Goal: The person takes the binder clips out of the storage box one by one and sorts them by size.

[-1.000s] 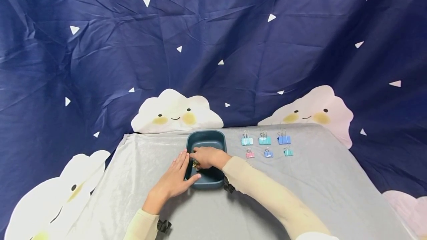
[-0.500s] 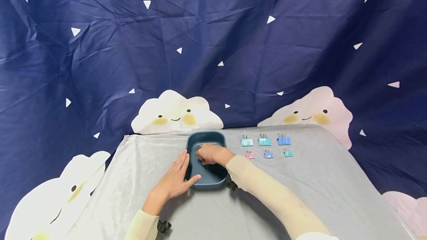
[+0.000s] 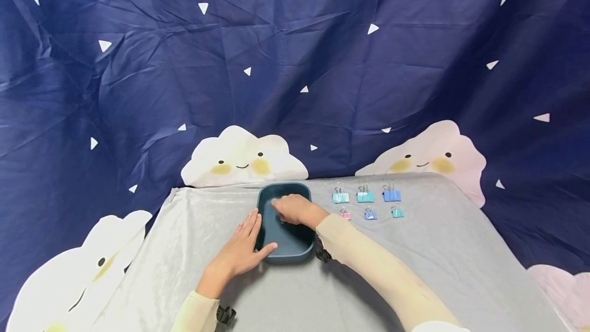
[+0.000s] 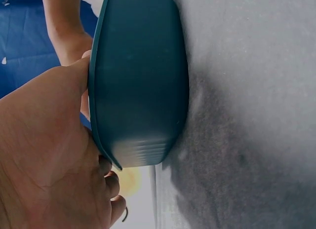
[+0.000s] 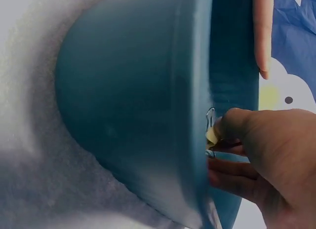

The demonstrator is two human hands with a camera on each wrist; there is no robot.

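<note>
A dark teal bin (image 3: 288, 259) stands on the cloth-covered table. Along its left rim rests my left hand (image 3: 237, 252), fingers straight, with the thumb reaching over the near left corner. My right hand (image 3: 298, 210) is down inside the bin, toward its back. In the right wrist view, its thumb and fingers pinch a small yellow binder clip (image 5: 212, 136) with wire handles. The head view hides this clip behind the hand. From the left wrist view, the bin's outer wall (image 4: 138, 76) shows beside my palm.
Right of the bin lie two rows of binder clips. The back row has a light blue clip (image 3: 341, 198), a teal one (image 3: 365, 196) and a blue one (image 3: 392, 195). In front are smaller pink (image 3: 345, 215), blue (image 3: 371, 215) and green (image 3: 398, 213) clips.
My right hand has moved from the bin's left side toward the right and back, still inside it. The clip it pinches has gone from head view. The left hand stays in place.
</note>
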